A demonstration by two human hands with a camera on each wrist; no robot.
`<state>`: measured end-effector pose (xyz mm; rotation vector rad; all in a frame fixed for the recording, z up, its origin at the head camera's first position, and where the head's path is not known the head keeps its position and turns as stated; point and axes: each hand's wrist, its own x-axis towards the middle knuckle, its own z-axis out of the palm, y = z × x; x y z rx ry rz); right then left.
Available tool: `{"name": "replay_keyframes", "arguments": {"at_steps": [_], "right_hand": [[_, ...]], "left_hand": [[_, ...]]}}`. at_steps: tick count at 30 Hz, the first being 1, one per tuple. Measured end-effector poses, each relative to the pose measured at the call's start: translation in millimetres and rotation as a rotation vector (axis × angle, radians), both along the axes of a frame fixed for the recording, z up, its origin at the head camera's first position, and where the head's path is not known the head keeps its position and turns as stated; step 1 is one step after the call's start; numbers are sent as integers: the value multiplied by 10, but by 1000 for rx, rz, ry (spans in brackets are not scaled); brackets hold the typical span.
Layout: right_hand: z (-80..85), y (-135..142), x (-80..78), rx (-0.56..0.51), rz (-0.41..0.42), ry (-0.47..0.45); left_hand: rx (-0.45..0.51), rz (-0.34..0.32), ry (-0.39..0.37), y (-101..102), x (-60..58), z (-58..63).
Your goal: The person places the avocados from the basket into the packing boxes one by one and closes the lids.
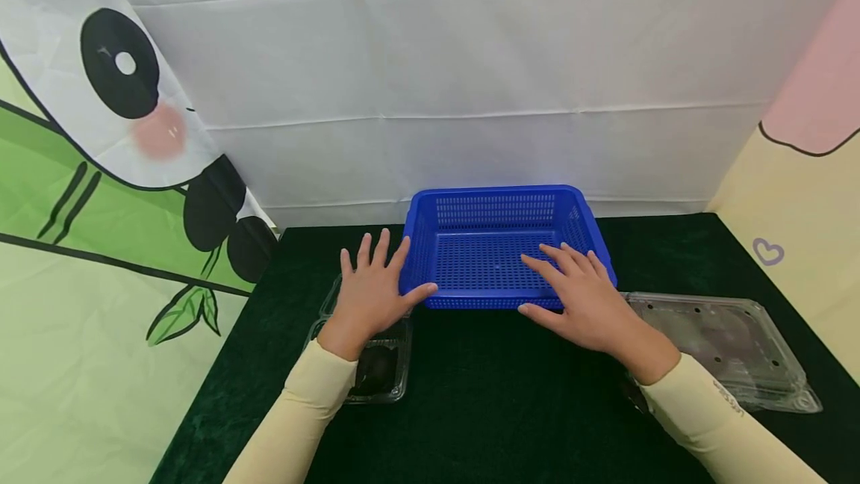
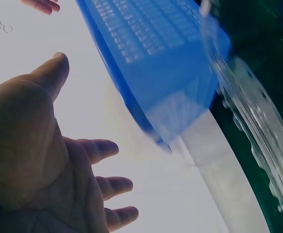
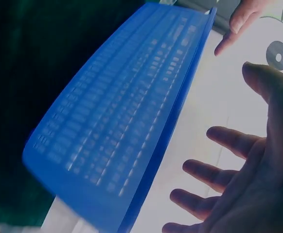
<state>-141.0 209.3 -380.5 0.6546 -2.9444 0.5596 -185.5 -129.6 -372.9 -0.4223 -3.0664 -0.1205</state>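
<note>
A blue plastic basket (image 1: 497, 303) with slotted walls stands at the back of the table, nothing seen inside it. My left hand (image 1: 376, 297), fingers spread, hovers over a clear plastic clamshell box (image 1: 396, 387) at the basket's left. In that box lies a dark round item (image 1: 376, 370), partly hidden by the wrist. My right hand (image 1: 581, 293), fingers extended and apart, is above the basket's front right corner. Both wrist views show bare palms with nothing held. The left wrist view also has the basket (image 2: 170, 73) and the clear box's edge (image 2: 258, 121).
To the right lies a second clear plastic container (image 1: 725, 342), partly behind the right sleeve. A small dark object (image 1: 634, 394) shows beside that sleeve. Dark green cloth (image 1: 510, 409) covers the table, and a white printed sheet (image 1: 470, 58) hangs behind it.
</note>
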Motion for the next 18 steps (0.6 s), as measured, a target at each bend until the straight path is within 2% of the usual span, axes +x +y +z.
{"name": "replay_keyframes", "arguments": {"at_steps": [13,18], "right_hand": [[-31,-526,-41,31,98,61],[-35,-690,-24,50,118,64]], "left_hand": [[42,110,26,-630,-18,13],[51,146,11,-883,-16,-18]]}}
